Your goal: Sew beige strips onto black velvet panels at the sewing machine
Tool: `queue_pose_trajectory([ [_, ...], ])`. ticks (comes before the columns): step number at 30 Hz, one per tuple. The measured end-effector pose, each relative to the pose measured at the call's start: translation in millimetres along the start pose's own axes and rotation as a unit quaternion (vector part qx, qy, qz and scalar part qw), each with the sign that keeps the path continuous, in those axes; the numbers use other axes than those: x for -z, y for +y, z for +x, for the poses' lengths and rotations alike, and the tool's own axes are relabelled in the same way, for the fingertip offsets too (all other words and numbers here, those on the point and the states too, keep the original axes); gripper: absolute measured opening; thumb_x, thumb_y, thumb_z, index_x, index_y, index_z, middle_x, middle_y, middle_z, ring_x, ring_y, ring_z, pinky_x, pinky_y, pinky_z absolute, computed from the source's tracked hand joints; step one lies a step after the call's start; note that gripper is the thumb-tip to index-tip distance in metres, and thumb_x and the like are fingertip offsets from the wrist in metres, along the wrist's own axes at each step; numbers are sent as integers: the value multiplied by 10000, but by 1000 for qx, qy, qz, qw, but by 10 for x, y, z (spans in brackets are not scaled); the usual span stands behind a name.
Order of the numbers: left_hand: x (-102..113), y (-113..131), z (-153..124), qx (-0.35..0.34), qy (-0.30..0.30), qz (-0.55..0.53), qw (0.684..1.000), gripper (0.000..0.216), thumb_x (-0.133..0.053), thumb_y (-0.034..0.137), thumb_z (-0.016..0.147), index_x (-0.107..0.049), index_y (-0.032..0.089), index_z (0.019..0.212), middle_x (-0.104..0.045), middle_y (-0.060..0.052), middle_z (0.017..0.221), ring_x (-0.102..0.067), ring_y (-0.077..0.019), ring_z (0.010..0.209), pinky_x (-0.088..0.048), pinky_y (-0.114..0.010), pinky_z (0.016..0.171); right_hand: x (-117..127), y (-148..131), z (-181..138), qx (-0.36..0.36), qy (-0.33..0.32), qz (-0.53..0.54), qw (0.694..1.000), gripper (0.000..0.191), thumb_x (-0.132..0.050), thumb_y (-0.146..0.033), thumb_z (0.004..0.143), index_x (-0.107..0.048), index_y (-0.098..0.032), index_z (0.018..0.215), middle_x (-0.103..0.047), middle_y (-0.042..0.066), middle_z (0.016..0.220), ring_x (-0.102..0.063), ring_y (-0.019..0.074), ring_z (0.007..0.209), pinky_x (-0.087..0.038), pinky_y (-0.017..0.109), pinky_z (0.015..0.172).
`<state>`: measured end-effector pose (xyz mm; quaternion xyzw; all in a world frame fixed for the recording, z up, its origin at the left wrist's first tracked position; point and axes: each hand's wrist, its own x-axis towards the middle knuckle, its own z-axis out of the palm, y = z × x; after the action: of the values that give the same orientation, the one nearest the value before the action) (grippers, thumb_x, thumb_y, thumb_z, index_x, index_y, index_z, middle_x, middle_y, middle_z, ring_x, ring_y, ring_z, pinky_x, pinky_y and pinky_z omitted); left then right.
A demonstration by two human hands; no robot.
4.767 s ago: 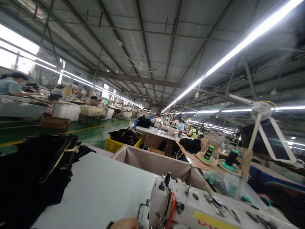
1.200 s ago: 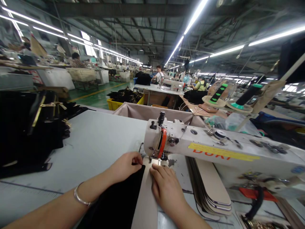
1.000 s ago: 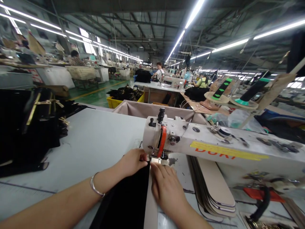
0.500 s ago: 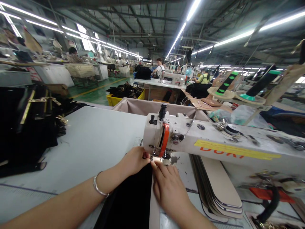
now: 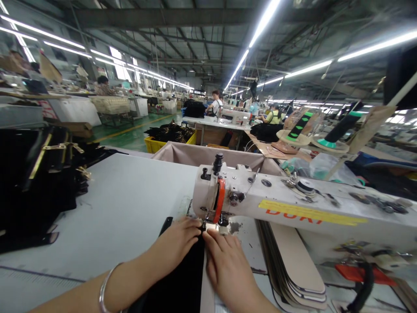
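Note:
A white sewing machine (image 5: 276, 204) stands on the table in front of me. Under its needle lies a black fabric piece (image 5: 182, 282) with a beige strip (image 5: 206, 291) along its right edge. My left hand (image 5: 176, 243) lies on the black fabric, fingers curled, fingertips at the presser foot. My right hand (image 5: 224, 265) lies flat on the beige strip, fingers stretched toward the needle. The two hands nearly touch at the needle. A silver bracelet (image 5: 106, 291) is on my left wrist.
A stack of beige strips (image 5: 293, 269) lies under the machine arm at right. A heap of black pieces with gold trim (image 5: 39, 182) sits at the table's left. A fabric-lined bin (image 5: 211, 158) is behind the machine, thread cones (image 5: 299, 126) at right. Other workers sit at tables beyond.
The view has dropped from the ceiling to the machine. Both hands have pushed the black fabric and beige strip forward to the needle, and a black end now shows left of the presser foot.

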<state>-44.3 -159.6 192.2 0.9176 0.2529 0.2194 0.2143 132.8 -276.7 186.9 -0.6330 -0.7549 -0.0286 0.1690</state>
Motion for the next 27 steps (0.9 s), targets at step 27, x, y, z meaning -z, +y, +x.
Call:
queue_pose_trajectory([
  [27,2045,146,2446,79,87,322,939,869,-554,32,810,-207,233,1580,-658,-168,1134,-645,-294,1043,-482,-335,863,-297,281,20,92,123,-76,985,557,-493,-110,822,-558,-295,1343,-639,-2,1336,-638,220,1085,-490,348,853],
])
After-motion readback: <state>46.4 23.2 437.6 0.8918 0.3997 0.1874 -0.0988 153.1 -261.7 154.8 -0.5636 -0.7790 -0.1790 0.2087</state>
